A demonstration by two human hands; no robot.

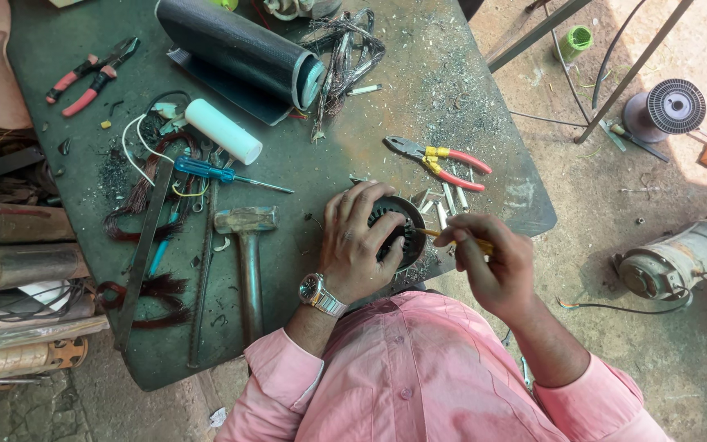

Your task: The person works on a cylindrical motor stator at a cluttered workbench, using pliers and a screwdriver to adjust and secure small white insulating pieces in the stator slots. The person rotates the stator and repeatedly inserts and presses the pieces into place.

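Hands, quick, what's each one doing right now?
Left hand: closed around the stator, holding it on the table.
Right hand: closed on a yellow stick poking into the stator.

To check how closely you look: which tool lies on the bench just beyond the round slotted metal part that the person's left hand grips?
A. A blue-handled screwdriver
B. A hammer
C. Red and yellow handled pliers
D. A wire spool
C: the red and yellow handled pliers lie just beyond the round slotted part gripped by the left hand.
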